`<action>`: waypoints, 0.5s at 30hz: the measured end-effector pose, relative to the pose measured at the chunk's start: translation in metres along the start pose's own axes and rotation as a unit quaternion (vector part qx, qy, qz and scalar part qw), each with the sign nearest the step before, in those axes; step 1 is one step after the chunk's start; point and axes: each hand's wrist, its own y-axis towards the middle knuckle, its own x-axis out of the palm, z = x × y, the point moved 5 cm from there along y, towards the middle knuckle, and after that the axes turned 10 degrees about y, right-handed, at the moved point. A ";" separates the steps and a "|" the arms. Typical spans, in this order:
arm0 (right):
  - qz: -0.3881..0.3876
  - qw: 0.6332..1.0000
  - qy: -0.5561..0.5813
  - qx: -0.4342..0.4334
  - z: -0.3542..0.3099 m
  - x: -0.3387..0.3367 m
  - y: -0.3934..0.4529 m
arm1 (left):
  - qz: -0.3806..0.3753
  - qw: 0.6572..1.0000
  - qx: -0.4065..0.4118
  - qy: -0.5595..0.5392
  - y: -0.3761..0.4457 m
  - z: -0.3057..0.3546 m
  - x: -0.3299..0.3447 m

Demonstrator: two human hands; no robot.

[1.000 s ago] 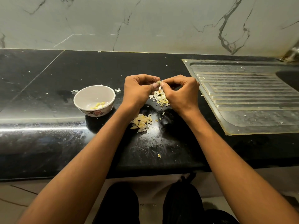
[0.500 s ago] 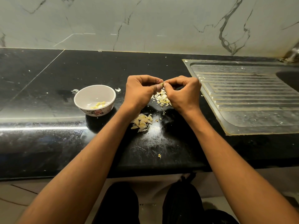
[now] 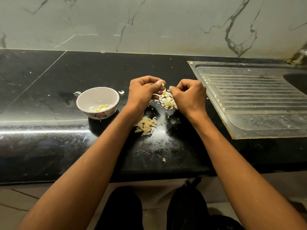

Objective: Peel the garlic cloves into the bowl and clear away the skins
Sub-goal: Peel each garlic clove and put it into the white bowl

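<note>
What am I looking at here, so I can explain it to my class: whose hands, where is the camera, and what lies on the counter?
There is no machine. A person wears a camera on the head, looking down at their own hands. The left hand pinches a small garlic clove. The right hand is curled just beside it; whether its grip holds anything is unclear. On the black counter stand a bowl with peeled cloves, a heap of skins under the hands, and unpeeled cloves nearer the person.

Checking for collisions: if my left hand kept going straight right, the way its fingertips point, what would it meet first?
Probably the right hand, a small gap away; the left hand pinches a garlic clove. Depth is unclear.
</note>
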 end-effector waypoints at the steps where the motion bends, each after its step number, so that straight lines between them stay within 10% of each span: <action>1: -0.005 1.000 -0.011 -0.003 -0.001 0.000 0.000 | 0.002 1.000 0.001 0.000 0.000 0.000 0.000; 15: -0.036 0.999 0.022 -0.028 -0.005 0.003 -0.001 | 0.017 1.000 0.012 0.008 0.000 0.002 -0.003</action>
